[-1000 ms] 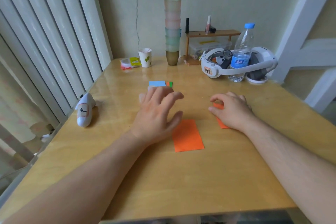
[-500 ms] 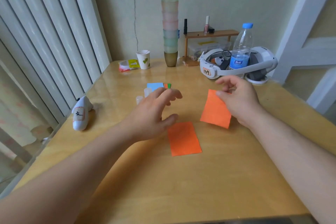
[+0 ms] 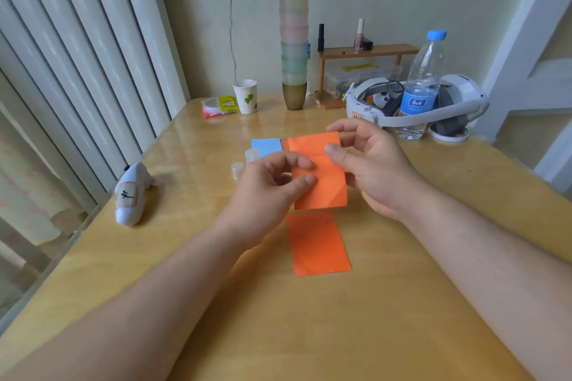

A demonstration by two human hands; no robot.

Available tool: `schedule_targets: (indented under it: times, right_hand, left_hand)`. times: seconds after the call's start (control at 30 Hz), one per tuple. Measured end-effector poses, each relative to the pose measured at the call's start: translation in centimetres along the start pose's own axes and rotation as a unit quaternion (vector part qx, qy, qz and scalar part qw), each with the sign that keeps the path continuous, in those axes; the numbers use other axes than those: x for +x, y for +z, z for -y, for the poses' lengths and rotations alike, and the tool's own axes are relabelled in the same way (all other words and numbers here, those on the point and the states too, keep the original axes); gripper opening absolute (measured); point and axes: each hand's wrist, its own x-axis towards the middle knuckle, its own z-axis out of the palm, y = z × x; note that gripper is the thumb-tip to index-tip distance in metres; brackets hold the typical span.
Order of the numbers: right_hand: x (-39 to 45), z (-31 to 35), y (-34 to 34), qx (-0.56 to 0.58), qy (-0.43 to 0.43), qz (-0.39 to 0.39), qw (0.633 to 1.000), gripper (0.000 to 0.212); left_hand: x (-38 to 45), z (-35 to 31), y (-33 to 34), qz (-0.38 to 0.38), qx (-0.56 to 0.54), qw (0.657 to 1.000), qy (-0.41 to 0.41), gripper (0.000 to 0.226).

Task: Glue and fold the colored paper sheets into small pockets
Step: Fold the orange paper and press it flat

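We've lifted one orange sheet [image 3: 318, 173] off the table [image 3: 402, 303], left hand [image 3: 272, 185] and right hand [image 3: 368, 164] now pinching its edges, ready to fold it.

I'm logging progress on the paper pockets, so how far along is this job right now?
Early. Nothing shows as a finished pocket. In hand: both the left hand and right hand pinch one orange sheet, lifted off the table. Left: a second orange sheet lies flat below it, and the blue sheet waits behind.
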Motion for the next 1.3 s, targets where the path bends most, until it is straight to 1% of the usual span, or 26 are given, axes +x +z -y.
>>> schedule_targets:
  times: [0.07,0.13,0.23,0.3,0.37,0.43,0.5,0.6,0.7,0.77,0.9,0.97,1.07,1.17,1.3]
  right_hand:
    - [-0.8,-0.2,-0.4,-0.019,0.022,0.063,0.998,0.040]
    - [-1.4,-0.4,-0.7,-0.039,0.028,0.096,0.994,0.061]
    - [-1.8,-0.9,-1.2,-0.049,0.022,0.101,0.993,0.090]
    - [-2.1,-1.4,-1.4,-0.075,0.005,0.103,0.992,0.099]
    - [-2.5,-2.0,-1.3,-0.087,-0.007,0.096,0.992,0.094]
    - [-2.8,-2.3,-1.2,-0.105,-0.016,0.083,0.991,0.075]
    - [-2.9,-2.6,-1.3,-0.112,-0.008,0.068,0.991,0.058]
    - [-3.2,-2.6,-1.7,-0.099,0.020,0.052,0.994,0.050]
    - [-3.5,-2.4,-2.1,-0.103,0.039,0.058,0.992,0.047]
    - [-3.6,-2.4,-2.2,-0.118,0.049,0.069,0.989,0.048]
    - [-3.7,-2.5,-2.2,-0.163,0.068,0.094,0.980,0.050]
    - [-3.9,-2.4,-2.4,-0.173,0.077,0.114,0.975,0.054]
    - [-4.1,-2.2,-2.6,-0.179,0.091,0.157,0.967,0.059]
    - [-4.2,-2.1,-2.7,-0.196,0.101,0.193,0.956,0.057]
    - [-4.3,-2.0,-2.8,-0.202,0.102,0.221,0.949,0.058]
  left_hand:
    - [-0.1,0.1,-0.3,-0.022,-0.021,0.999,-0.012,0.017]
    - [-0.3,0.3,-0.6,-0.019,-0.027,0.999,-0.019,0.019]
    - [-0.6,0.5,-0.9,0.001,-0.007,1.000,-0.017,0.028]
    - [-0.7,0.8,-1.2,0.007,0.020,1.000,-0.016,0.041]
    - [-0.7,1.0,-1.4,0.010,0.030,0.999,-0.014,0.050]
    - [-0.7,1.0,-1.5,0.015,0.030,0.999,-0.012,0.055]
    - [-0.8,0.8,-1.6,0.036,0.024,0.999,-0.013,0.061]
    - [-1.0,0.5,-2.0,0.084,0.046,0.995,-0.024,0.077]
    - [-1.2,0.5,-2.5,0.139,0.068,0.987,-0.044,0.090]
    - [-1.3,0.6,-2.7,0.160,0.079,0.982,-0.059,0.085]
    - [-1.4,0.5,-3.1,0.194,0.063,0.974,-0.102,0.057]
    - [-1.5,0.3,-3.4,0.218,0.050,0.968,-0.115,0.048]
    - [-1.6,0.0,-3.5,0.250,0.073,0.958,-0.121,0.042]
    - [-1.8,-0.1,-3.4,0.277,0.114,0.946,-0.125,0.035]
    - [-1.8,-0.2,-3.3,0.272,0.124,0.946,-0.127,0.030]
